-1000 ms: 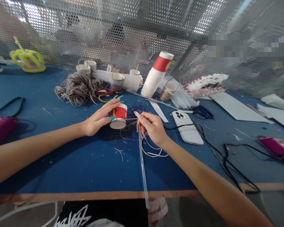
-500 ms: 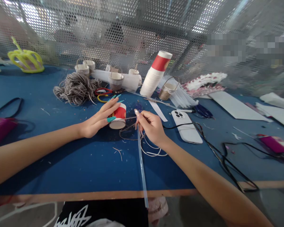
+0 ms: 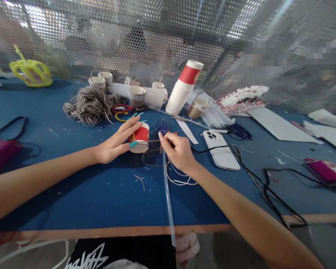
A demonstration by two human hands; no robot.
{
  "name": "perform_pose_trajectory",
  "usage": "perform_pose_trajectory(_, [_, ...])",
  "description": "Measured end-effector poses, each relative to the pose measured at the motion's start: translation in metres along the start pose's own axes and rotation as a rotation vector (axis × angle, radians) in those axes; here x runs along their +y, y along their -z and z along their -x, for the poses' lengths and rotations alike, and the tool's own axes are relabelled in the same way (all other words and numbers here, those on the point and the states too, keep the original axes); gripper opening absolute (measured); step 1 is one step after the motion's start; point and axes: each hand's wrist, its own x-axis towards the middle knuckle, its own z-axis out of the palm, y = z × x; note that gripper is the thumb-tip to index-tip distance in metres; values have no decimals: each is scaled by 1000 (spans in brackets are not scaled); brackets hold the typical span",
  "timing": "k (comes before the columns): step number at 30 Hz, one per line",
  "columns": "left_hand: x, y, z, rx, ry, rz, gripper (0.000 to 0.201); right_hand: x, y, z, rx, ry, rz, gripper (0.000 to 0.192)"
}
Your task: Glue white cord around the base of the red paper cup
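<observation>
A red and white paper cup lies on its side on the blue table, its round white end facing me. My left hand holds it, fingers stretched along its left and far side, thumb near its white end. A thin grey cord runs taut from the cup to my right hand, pinched between thumb and forefinger. Just beyond and partly hidden by my right hand is a blue, partly see-through object. A long clear glue stick extends from under that hand past the table edge.
Behind stand a tilted stack of paper cups, a heap of grey cord, small cord-wrapped baskets and scissors. To the right lie a white phone and a black cable. A perforated metal panel rises behind the table.
My right thumb and forefinger have shifted slightly, and the fingers are more curled. My left thumb has moved a little along the cup. The cup stays in place.
</observation>
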Motion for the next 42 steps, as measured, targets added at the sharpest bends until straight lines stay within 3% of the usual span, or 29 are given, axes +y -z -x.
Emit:
perform_pose_trajectory(12, [-5, -1, -1, 34, 4, 35, 55, -7, 3, 3, 84, 91, 28, 42])
perform_pose_trajectory(21, [1, -10, -2, 122, 44, 15, 55, -9, 2, 5, 81, 113, 25, 43])
perform_pose_trajectory(28, [1, -1, -2, 23, 27, 29, 59, -9, 3, 4, 79, 85, 37, 43])
perform_pose_trajectory(42, [6, -4, -4, 75, 46, 20, 56, -6, 0, 4, 67, 72, 55, 43])
